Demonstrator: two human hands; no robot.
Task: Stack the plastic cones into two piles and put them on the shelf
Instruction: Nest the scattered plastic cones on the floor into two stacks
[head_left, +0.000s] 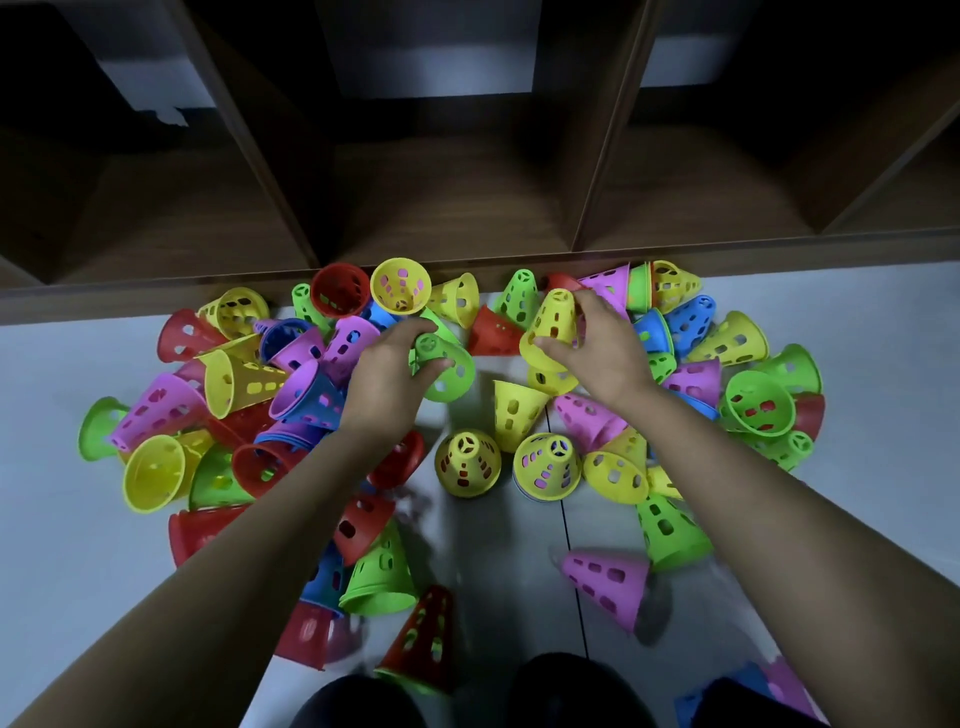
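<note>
Several perforated plastic cones in red, yellow, green, blue and pink lie scattered on the pale floor below a brown wooden shelf. My left hand grips a green cone by its narrow top, lifted a little over the heap. My right hand holds a yellow cone by its side, thumb at the rim, above another yellow cone. Two short upright stacks with yellow tops stand side by side on the floor, one stack on the left and one on the right.
The shelf has open compartments split by slanting dividers; its front edge runs just behind the heap. Cones crowd the floor left and right. My knees show at the bottom edge. A floor seam runs toward me.
</note>
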